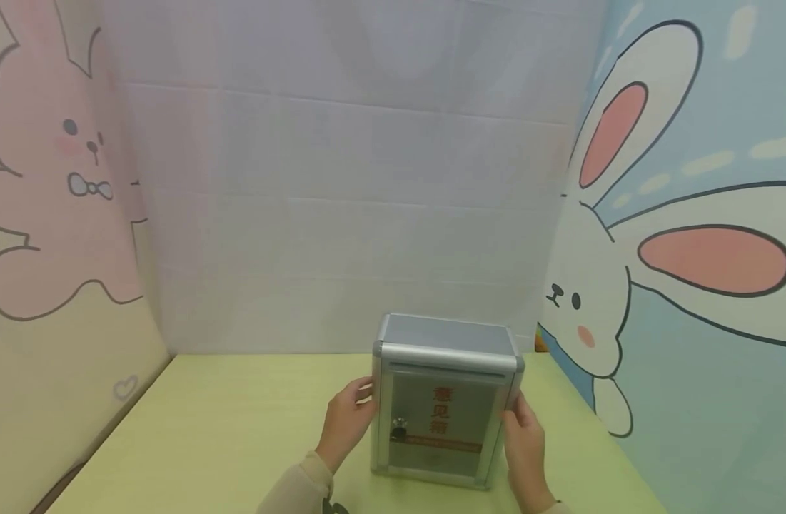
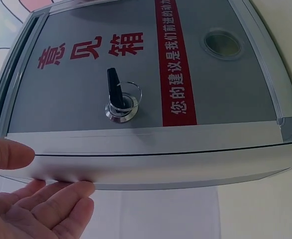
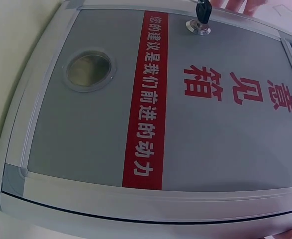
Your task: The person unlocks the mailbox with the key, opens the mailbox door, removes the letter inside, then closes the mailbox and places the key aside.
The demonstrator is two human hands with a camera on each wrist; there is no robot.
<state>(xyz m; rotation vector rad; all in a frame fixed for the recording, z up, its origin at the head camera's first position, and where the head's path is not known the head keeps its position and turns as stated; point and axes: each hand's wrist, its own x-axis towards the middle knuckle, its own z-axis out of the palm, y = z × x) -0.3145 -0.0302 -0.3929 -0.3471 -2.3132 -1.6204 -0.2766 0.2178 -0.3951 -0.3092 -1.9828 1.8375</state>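
Observation:
A grey suggestion box (image 1: 453, 335) with silver metal edges and red Chinese lettering is between my two hands at the yellow table's right half. My left hand (image 1: 348, 421) holds its left side; in the left wrist view, the thumb is by the front edge and the fingers touch the side panel. On the opposite side, my right hand (image 1: 526, 446) grips the box, mostly out of the right wrist view. A black-headed key (image 2: 115, 88) with a wire ring sits in the front lock (image 2: 121, 115). Lower on the front are a red strip (image 3: 148, 99) and a round window (image 3: 88, 69).
The yellow table (image 1: 238, 421) extends to the left of the box. Behind it hangs a white sheet (image 1: 341, 235). Rabbit-printed panels stand at the left (image 1: 52, 235) and right (image 1: 688, 378) sides.

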